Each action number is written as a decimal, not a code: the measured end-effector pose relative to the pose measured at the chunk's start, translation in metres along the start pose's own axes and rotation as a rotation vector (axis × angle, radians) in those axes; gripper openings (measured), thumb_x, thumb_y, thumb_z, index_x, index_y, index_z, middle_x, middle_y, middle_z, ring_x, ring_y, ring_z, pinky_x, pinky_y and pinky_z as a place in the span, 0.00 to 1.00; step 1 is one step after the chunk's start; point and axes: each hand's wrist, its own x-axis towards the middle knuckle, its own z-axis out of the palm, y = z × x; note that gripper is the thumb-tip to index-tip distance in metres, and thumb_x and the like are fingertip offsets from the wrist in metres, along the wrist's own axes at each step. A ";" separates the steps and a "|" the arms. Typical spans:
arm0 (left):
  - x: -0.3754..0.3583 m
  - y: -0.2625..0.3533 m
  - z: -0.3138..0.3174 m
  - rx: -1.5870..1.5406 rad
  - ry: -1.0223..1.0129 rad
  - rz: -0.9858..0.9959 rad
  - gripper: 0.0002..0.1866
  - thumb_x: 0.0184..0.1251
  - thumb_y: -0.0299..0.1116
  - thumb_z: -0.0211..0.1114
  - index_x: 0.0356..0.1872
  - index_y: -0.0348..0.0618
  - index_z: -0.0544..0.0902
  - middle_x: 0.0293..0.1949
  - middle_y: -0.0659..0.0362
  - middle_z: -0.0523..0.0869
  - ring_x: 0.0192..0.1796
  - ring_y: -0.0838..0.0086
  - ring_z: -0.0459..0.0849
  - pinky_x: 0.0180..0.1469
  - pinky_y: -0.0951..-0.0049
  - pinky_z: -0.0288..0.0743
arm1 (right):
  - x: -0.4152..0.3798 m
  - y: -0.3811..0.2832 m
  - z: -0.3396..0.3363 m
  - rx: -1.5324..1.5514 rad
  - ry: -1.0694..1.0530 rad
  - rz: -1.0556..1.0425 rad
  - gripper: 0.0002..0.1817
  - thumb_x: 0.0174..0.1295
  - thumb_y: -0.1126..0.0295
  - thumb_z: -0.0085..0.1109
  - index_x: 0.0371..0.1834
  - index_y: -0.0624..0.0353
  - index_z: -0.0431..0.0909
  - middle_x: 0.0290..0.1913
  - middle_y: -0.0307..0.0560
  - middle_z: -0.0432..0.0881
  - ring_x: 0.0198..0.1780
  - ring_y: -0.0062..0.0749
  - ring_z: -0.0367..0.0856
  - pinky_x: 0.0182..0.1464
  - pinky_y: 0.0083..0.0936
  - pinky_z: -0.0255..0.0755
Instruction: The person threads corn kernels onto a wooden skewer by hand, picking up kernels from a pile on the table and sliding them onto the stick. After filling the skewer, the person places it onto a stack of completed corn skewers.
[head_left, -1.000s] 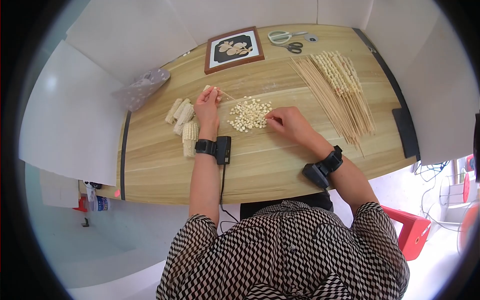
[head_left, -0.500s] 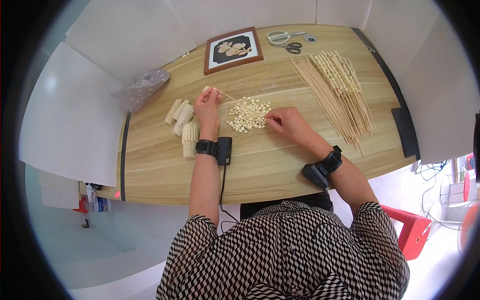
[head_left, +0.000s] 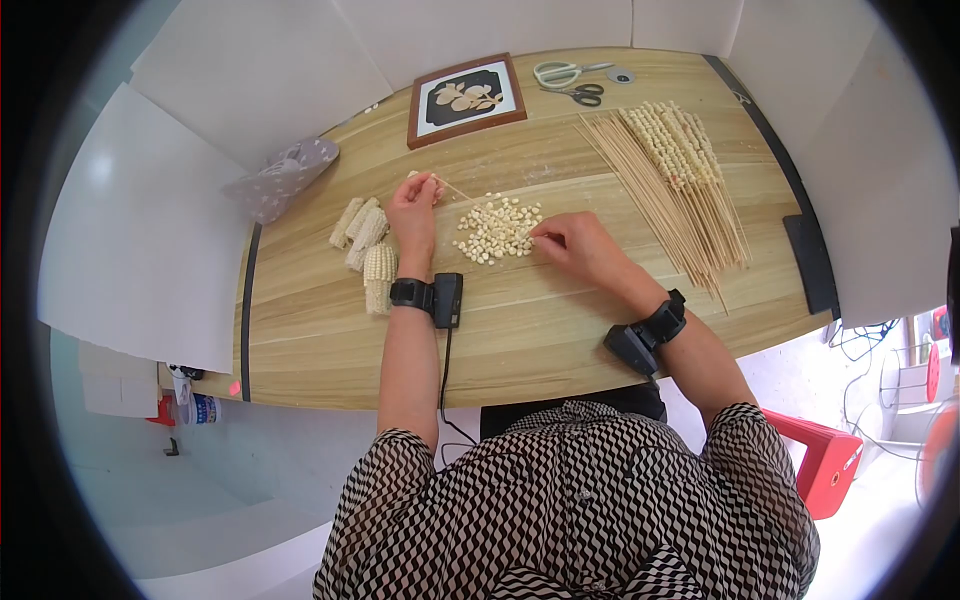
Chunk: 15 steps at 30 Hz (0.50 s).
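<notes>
My left hand is closed in a pinch at the end of a thin wooden skewer. A pale bit shows just past its fingers, too small to make out. The skewer slants down to the right over a heap of loose corn kernels and gets hard to follow there. In line with it, at the heap's right edge, my right hand has thumb and fingers pinched together, seemingly on the skewer's other end. Beside my left wrist lie a partly stripped corn cob and several bare cobs.
Plain skewers lie at the right beside skewers threaded with kernels. Toward the back are a framed picture, light-handled scissors and dark scissors. A patterned cloth sits at the left edge. A cable hangs from my left wrist device.
Both hands stay nearly in place, still pinched. My left hand shifts very slightly; the kernel heap, cobs and skewer bundles look the same.
</notes>
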 end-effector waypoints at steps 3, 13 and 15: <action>0.000 0.000 -0.001 0.125 -0.021 0.087 0.06 0.64 0.22 0.61 0.40 0.31 0.80 0.34 0.57 0.85 0.33 0.81 0.81 0.38 0.82 0.76 | 0.000 0.000 -0.002 0.014 -0.007 0.032 0.07 0.53 0.73 0.56 0.32 0.64 0.81 0.27 0.56 0.80 0.28 0.48 0.79 0.33 0.32 0.72; -0.002 -0.003 0.005 0.116 0.037 0.065 0.06 0.62 0.21 0.62 0.39 0.31 0.82 0.33 0.57 0.85 0.33 0.79 0.83 0.39 0.82 0.77 | 0.000 -0.001 -0.002 0.021 0.010 0.036 0.07 0.55 0.73 0.56 0.33 0.65 0.81 0.26 0.56 0.80 0.26 0.46 0.78 0.31 0.31 0.71; -0.006 0.006 0.010 0.064 0.015 0.023 0.06 0.62 0.21 0.62 0.39 0.31 0.81 0.33 0.56 0.85 0.34 0.78 0.83 0.40 0.81 0.78 | 0.001 -0.001 -0.003 0.019 0.015 0.035 0.07 0.55 0.72 0.56 0.33 0.65 0.81 0.26 0.57 0.80 0.26 0.46 0.78 0.31 0.31 0.71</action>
